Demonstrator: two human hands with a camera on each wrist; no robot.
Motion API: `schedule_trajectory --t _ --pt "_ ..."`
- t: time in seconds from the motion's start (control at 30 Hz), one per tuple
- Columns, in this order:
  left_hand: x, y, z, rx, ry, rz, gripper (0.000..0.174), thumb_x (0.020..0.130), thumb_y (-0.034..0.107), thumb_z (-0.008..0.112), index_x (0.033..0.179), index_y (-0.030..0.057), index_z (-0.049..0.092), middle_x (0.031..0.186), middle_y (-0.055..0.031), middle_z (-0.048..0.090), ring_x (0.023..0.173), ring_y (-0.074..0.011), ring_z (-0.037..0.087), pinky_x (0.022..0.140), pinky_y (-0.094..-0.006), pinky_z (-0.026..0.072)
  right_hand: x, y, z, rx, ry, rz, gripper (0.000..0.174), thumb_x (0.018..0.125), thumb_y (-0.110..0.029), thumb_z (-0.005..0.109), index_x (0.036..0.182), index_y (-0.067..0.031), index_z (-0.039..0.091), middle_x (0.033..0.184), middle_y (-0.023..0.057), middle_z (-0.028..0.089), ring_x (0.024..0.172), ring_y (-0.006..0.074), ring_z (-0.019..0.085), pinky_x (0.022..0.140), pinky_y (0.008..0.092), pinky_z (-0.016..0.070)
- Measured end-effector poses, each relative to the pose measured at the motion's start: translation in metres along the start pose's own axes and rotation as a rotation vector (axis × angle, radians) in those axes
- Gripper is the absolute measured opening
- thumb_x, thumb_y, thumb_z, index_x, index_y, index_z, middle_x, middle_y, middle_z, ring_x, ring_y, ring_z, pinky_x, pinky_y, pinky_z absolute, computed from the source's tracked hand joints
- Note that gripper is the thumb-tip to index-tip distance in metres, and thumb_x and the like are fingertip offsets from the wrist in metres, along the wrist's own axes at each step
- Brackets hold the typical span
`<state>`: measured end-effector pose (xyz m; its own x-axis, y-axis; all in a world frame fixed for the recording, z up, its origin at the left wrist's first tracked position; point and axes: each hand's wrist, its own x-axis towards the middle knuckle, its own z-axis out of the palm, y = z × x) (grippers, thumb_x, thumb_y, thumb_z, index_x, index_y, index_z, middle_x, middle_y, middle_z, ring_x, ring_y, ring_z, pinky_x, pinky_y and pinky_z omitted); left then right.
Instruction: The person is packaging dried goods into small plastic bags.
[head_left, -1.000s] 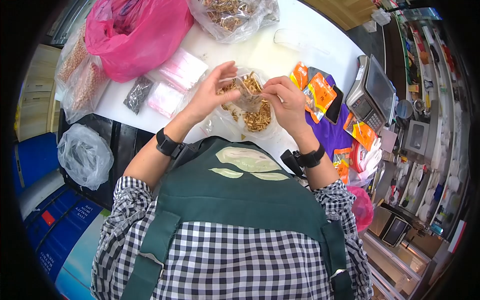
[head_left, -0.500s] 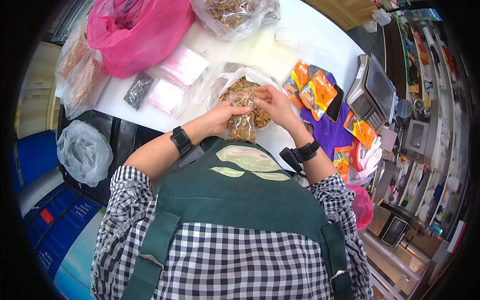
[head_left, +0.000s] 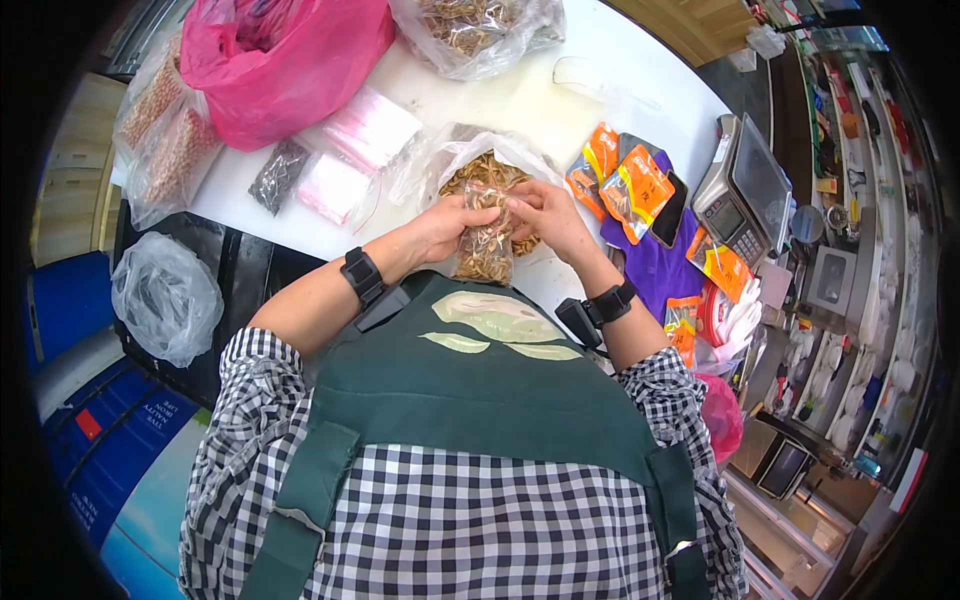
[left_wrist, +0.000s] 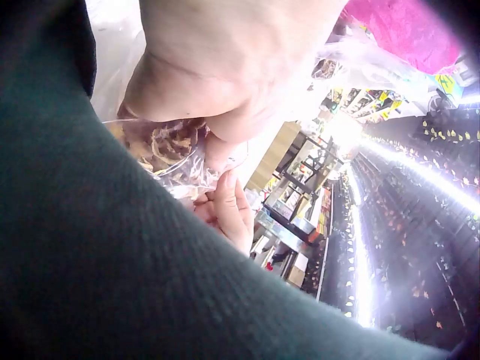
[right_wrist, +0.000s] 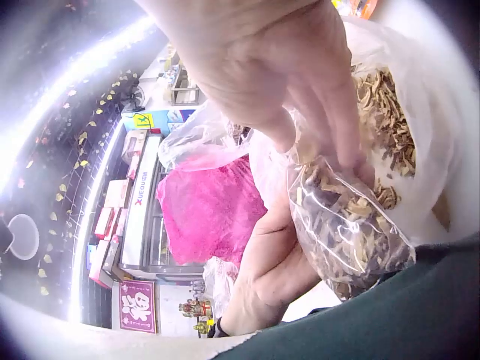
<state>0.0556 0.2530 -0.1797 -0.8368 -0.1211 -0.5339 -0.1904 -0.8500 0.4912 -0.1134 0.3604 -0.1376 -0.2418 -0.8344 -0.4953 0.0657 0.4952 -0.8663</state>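
Note:
A small clear plastic bag (head_left: pixel 486 258) full of dried brown slices is held upright close to the apron. My left hand (head_left: pixel 440 230) grips its left side near the top, thumb across the front. On the opposite side my right hand (head_left: pixel 555 220) pinches the upper edge. In the right wrist view the filled small bag (right_wrist: pixel 349 232) bulges below the fingers. Just behind it stands a large open plastic bag (head_left: pixel 412 180) of loose dried slices (head_left: pixel 480 174), partly hidden by both hands.
Flat clear bags (head_left: pixel 372 128), a packet of dark bits (head_left: pixel 278 178) and a pink bag (head_left: pixel 290 75) lie left. Orange packets (head_left: pixel 640 192), a phone (head_left: pixel 672 208) on purple cloth and a scale (head_left: pixel 740 190) stand right. Another bag of slices (head_left: pixel 480 55) is at the back.
The small bag has come down toward the apron. My left hand went from spread fingers beside it to gripping it. In the last half second, my right fingers shifted slightly at its top.

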Motion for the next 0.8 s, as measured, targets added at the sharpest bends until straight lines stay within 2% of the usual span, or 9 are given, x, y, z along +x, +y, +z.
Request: schedule_trajectory --t 0.1,0.2,0.3,0.43,0.5,0.6,0.67,0.73,0.8 --pt "0.001 0.001 -0.001 -0.027 0.0 -0.029 0.029 0.098 0.017 0.058 0.124 0.0048 0.056 0.116 -0.008 0.065 0.104 -0.0191 0.064 0.092 -0.0362 0.0528 0.0 0.0 0.002 0.021 0.036 0.036 0.03 0.094 -0.016 0.065 0.11 0.0082 0.061 0.087 0.0115 0.065 0.069 0.0154 0.064 0.057 0.0272 0.0586" --pt "0.001 0.001 -0.002 -0.083 0.061 -0.064 0.029 0.1 0.019 0.054 0.125 0.004 0.056 0.117 -0.0091 0.065 0.105 -0.02 0.064 0.093 -0.0372 0.0528 0.0 -0.001 0.001 0.034 -0.014 0.125 0.028 0.094 -0.02 0.066 0.105 0.0049 0.063 0.082 0.008 0.064 0.069 0.0138 0.063 0.056 0.0269 0.0585" --pt "0.002 -0.001 -0.003 -0.091 0.038 -0.095 0.03 0.102 0.02 0.051 0.125 0.0031 0.055 0.118 -0.0099 0.065 0.106 -0.0208 0.064 0.094 -0.0378 0.0522 0.001 0.006 0.003 -0.035 0.04 0.14 0.026 0.093 -0.022 0.067 0.101 0.0034 0.064 0.079 0.0068 0.063 0.064 0.0128 0.061 0.052 0.0262 0.0573" --pt "0.0 0.001 -0.002 -0.07 0.023 -0.073 0.03 0.101 0.02 0.051 0.126 0.0029 0.055 0.118 -0.0101 0.064 0.108 -0.0214 0.063 0.096 -0.0393 0.0509 0.001 0.011 0.003 0.024 0.024 0.134 0.026 0.093 -0.022 0.067 0.099 0.0033 0.065 0.078 0.0064 0.062 0.063 0.0121 0.061 0.049 0.026 0.056" --pt "0.0 0.002 -0.002 -0.051 0.04 -0.067 0.03 0.101 0.021 0.052 0.126 0.0031 0.055 0.119 -0.0097 0.064 0.109 -0.0213 0.062 0.096 -0.0397 0.0505 0.001 0.013 0.002 0.035 0.072 0.101 0.031 0.093 -0.024 0.067 0.094 0.0062 0.064 0.078 0.0094 0.064 0.062 0.0143 0.062 0.048 0.0269 0.0556" --pt "0.001 0.003 -0.007 -0.001 0.044 -0.12 0.031 0.101 0.024 0.052 0.125 0.0042 0.056 0.119 -0.0079 0.064 0.11 -0.0203 0.061 0.095 -0.0401 0.0504 0.003 0.014 0.0 0.009 0.101 0.15 0.03 0.093 -0.024 0.066 0.094 0.0062 0.064 0.074 0.0092 0.063 0.059 0.0142 0.061 0.047 0.0266 0.0553" --pt "0.001 0.003 -0.009 0.03 0.032 -0.15 0.029 0.1 0.025 0.055 0.122 0.0072 0.059 0.115 -0.0059 0.064 0.101 -0.0189 0.06 0.087 -0.0415 0.0493 0.003 0.014 -0.002 0.021 0.097 0.161 0.029 0.094 -0.023 0.065 0.095 0.006 0.065 0.073 0.0095 0.063 0.058 0.0142 0.061 0.047 0.0264 0.0548" --pt "-0.004 0.006 -0.004 0.069 0.022 -0.145 0.028 0.101 0.025 0.054 0.123 0.0081 0.059 0.115 -0.0055 0.064 0.101 -0.0185 0.059 0.086 -0.0412 0.0486 0.003 0.014 -0.001 0.034 0.091 0.174 0.028 0.094 -0.022 0.064 0.096 0.0059 0.065 0.072 0.0098 0.063 0.057 0.0142 0.061 0.047 0.0261 0.0544" --pt "-0.006 0.007 -0.003 0.109 0.011 -0.138 0.028 0.101 0.025 0.054 0.123 0.0089 0.059 0.115 -0.0051 0.064 0.101 -0.0181 0.059 0.086 -0.0408 0.048 0.002 0.014 0.0 0.023 0.05 0.088 0.025 0.095 -0.02 0.064 0.098 0.005 0.067 0.07 0.0082 0.063 0.053 0.0133 0.06 0.046 0.0246 0.0525"
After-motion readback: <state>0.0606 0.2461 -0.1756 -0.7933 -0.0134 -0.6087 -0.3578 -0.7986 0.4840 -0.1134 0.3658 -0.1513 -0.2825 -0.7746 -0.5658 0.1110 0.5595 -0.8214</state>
